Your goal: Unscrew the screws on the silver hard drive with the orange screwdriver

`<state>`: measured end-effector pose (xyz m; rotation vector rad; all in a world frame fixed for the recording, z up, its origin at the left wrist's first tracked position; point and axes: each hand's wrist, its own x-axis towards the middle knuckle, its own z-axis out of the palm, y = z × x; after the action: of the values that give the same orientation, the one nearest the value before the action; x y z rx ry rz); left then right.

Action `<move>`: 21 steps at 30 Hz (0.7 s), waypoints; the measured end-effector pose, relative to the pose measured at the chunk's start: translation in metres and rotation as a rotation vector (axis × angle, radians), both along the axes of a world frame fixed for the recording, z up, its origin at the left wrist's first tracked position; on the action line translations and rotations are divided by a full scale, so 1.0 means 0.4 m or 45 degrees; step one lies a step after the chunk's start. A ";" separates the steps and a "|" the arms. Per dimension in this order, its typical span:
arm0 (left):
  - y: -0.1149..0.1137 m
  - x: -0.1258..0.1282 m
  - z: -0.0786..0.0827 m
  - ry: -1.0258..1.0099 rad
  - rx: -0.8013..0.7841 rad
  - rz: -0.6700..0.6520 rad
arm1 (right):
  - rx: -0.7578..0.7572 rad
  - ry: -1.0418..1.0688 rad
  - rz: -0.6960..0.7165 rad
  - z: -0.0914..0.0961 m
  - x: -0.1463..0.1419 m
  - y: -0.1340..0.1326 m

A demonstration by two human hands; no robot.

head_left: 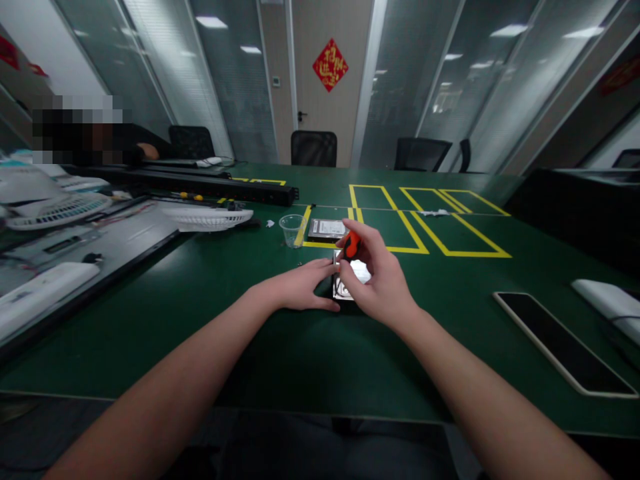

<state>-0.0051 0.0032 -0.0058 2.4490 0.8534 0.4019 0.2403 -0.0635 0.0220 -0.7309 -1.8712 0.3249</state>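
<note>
An opened hard drive [343, 288] with a shiny metal inside lies on the green table in front of me. My left hand [303, 285] grips its left side, thumb at the near corner and fingers at the far one. In my right hand [384, 277], an orange and black screwdriver [352, 246] is pinched upright over the drive; its tip is hidden by my fingers. Just beyond, a second hard drive [326, 229] with a white label lies flat. To that drive's left stands a clear plastic cup [293, 232].
White fan parts [210, 218], a long black bar [240, 189] and a large panel [125, 240] crowd the left. A phone [563, 343] and a white device [605, 303] lie right. Yellow tape [475, 254] marks the table. Another person sits at far left.
</note>
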 end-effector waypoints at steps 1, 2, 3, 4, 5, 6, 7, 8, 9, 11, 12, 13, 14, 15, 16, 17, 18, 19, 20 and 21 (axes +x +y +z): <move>0.001 0.000 -0.001 0.002 -0.003 0.001 | -0.011 0.000 0.005 0.000 0.000 -0.001; 0.002 0.000 -0.002 0.006 -0.008 0.006 | -0.018 -0.001 0.011 0.000 0.000 -0.001; 0.002 0.000 -0.001 0.013 -0.013 0.013 | -0.018 0.000 0.016 0.000 0.000 -0.002; 0.001 0.000 0.000 0.022 -0.017 0.021 | -0.012 0.002 0.019 0.000 0.001 -0.003; 0.000 0.000 0.001 0.032 -0.020 0.029 | -0.004 0.000 0.021 0.001 0.001 -0.003; -0.001 0.001 0.003 0.039 -0.021 0.037 | 0.006 -0.005 0.019 0.002 0.001 -0.003; -0.003 0.001 0.005 0.046 -0.023 0.042 | 0.017 -0.013 0.012 0.004 0.001 -0.003; -0.003 0.002 0.006 0.050 -0.026 0.047 | 0.027 -0.021 0.003 0.005 0.001 -0.003; -0.004 0.002 0.006 0.049 -0.031 0.049 | 0.035 -0.030 -0.006 0.007 0.001 -0.003; -0.002 0.003 0.005 0.030 -0.037 0.040 | 0.053 -0.044 -0.024 0.009 0.003 -0.001; -0.001 0.002 0.003 0.018 -0.040 0.029 | 0.063 -0.050 -0.031 0.011 0.004 0.000; 0.000 0.002 0.001 0.007 -0.040 0.020 | 0.071 -0.055 -0.037 0.012 0.005 0.001; 0.002 0.002 -0.001 -0.001 -0.038 0.013 | 0.078 -0.058 -0.040 0.012 0.005 0.002; 0.002 0.001 -0.003 -0.005 -0.034 0.013 | 0.082 -0.058 -0.044 0.013 0.006 0.002; 0.002 0.001 -0.003 -0.003 -0.033 0.018 | 0.084 -0.055 -0.043 0.013 0.006 0.003; 0.001 0.002 -0.002 0.001 -0.033 0.028 | 0.084 -0.051 -0.040 0.013 0.006 0.003; 0.000 0.002 -0.001 0.004 -0.036 0.039 | 0.081 -0.047 -0.035 0.013 0.005 0.003; -0.002 0.003 0.001 0.007 -0.040 0.048 | 0.079 -0.043 -0.028 0.012 0.005 0.003; -0.004 0.003 0.004 0.010 -0.043 0.052 | 0.078 -0.039 -0.022 0.011 0.004 0.003; -0.006 0.004 0.007 0.011 -0.043 0.052 | 0.076 -0.035 -0.018 0.010 0.003 0.002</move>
<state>-0.0035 0.0009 -0.0031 2.4072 0.9081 0.3891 0.2416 -0.0626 0.0259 -0.7106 -1.8929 0.2502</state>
